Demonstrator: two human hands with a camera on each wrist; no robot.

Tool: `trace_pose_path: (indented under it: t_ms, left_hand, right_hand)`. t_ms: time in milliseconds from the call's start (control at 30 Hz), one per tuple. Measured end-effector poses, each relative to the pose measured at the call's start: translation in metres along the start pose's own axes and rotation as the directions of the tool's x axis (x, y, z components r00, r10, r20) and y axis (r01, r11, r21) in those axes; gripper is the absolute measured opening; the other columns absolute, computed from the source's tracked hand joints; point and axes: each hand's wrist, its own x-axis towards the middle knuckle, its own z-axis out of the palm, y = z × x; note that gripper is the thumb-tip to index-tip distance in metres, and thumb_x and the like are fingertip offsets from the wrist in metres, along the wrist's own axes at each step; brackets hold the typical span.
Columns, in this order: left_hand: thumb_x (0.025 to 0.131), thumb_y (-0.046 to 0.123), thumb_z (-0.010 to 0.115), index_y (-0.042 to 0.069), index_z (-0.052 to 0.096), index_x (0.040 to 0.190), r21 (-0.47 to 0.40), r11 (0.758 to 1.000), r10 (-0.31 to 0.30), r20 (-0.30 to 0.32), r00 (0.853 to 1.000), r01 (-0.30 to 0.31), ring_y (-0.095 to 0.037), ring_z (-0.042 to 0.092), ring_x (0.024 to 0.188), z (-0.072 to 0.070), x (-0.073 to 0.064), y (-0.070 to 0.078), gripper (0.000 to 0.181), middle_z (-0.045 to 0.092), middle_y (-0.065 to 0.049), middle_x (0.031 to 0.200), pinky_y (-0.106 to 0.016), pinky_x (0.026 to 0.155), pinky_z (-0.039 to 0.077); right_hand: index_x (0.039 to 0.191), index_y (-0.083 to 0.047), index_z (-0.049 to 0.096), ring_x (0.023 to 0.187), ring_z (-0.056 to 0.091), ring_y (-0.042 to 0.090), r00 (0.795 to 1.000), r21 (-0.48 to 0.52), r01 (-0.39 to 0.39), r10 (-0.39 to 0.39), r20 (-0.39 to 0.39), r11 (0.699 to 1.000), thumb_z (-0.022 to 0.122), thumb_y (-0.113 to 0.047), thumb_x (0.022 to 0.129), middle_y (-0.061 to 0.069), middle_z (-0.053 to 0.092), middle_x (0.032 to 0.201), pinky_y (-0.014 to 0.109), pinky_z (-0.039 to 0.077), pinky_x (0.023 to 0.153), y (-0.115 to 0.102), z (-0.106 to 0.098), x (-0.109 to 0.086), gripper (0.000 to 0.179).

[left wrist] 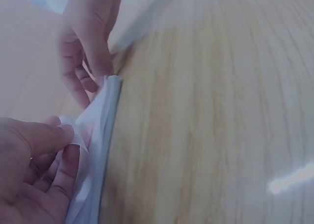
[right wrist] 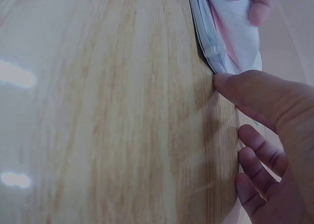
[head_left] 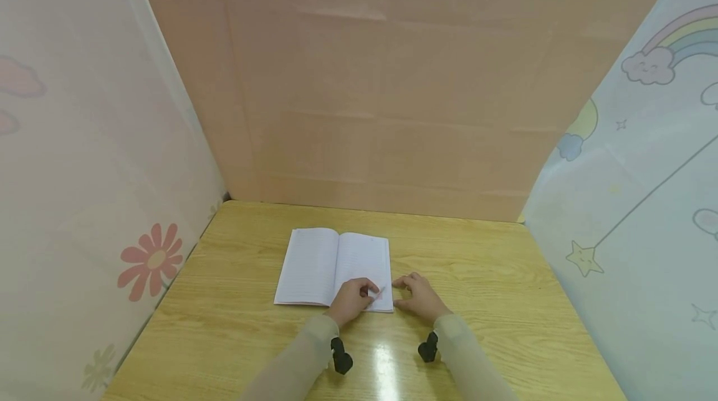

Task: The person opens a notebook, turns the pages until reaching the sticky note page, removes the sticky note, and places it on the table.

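An open notebook (head_left: 305,267) with lined white pages lies on the wooden table. Over its right half, my left hand (head_left: 350,299) pinches a lifted page (left wrist: 68,123) between thumb and fingers, close to the lower corner. That page (right wrist: 240,33) curls up off the stack in the right wrist view, with a reddish patch beneath it. My right hand (head_left: 421,299) rests at the notebook's right edge, its thumb tip (right wrist: 223,82) against the lower right corner. The other right fingers are spread and loosely bent beside the edge, holding nothing.
The wooden table (head_left: 477,264) runs to a tan sheet (head_left: 370,108) at the back. Patterned hangings (head_left: 73,201) rise along both sides. Black wrist-worn devices (head_left: 341,356) sit on both light sleeves.
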Motion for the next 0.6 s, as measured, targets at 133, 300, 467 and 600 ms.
trace_pose_path:
  t_ms: [133, 300, 467, 600]
  left_hand:
    - [0.084, 0.003, 0.069, 0.014, 0.071, 0.095, -0.007, 1.000, -0.016, -0.023, 1.000, 0.016, -0.008, 0.052, 0.073, -0.007, -0.001, 0.006, 0.016, 0.061, 0.005, 0.081, -0.023, 0.064, 0.045]
    - [0.086, 0.006, 0.069, 0.017, 0.070, 0.097, -0.047, 0.997, -0.057, -0.051, 0.997, 0.054, -0.011, 0.053, 0.076, -0.023, -0.003, 0.019, 0.015, 0.060, 0.004, 0.083, -0.026, 0.066, 0.046]
    - [0.087, 0.005, 0.068, 0.014, 0.071, 0.100, -0.097, 0.995, -0.037, -0.086, 0.996, 0.029, -0.012, 0.053, 0.075, -0.042, -0.006, 0.031, 0.015, 0.056, 0.001, 0.082, -0.025, 0.065, 0.047]
    - [0.087, 0.004, 0.069, 0.013, 0.071, 0.100, -0.099, 0.995, -0.012, -0.109, 0.994, 0.002, -0.011, 0.055, 0.076, -0.054, -0.008, 0.039, 0.016, 0.057, 0.001, 0.082, -0.024, 0.066, 0.048]
  right_hand:
    - [0.114, -0.019, 0.066, 0.099, 0.049, 0.020, 1.000, 0.002, 0.018, -0.018, -0.010, 1.000, 0.080, -0.028, 0.079, -0.001, 0.053, 0.101, 0.039, 0.045, 0.083, 0.001, 0.000, 0.000, 0.039]
    - [0.114, -0.018, 0.067, 0.100, 0.049, 0.020, 1.000, -0.002, 0.025, -0.025, -0.017, 1.000, 0.080, -0.028, 0.079, -0.001, 0.054, 0.102, 0.039, 0.045, 0.083, 0.001, 0.001, 0.000, 0.039]
    - [0.115, -0.019, 0.066, 0.101, 0.049, 0.020, 1.000, -0.002, 0.011, -0.011, -0.011, 1.000, 0.079, -0.029, 0.079, -0.001, 0.054, 0.103, 0.040, 0.046, 0.084, 0.002, 0.002, 0.000, 0.039]
    - [0.115, -0.020, 0.066, 0.102, 0.048, 0.021, 1.000, 0.010, -0.014, 0.014, -0.005, 1.000, 0.079, -0.029, 0.079, -0.002, 0.053, 0.102, 0.041, 0.046, 0.086, 0.002, 0.001, 0.000, 0.039]
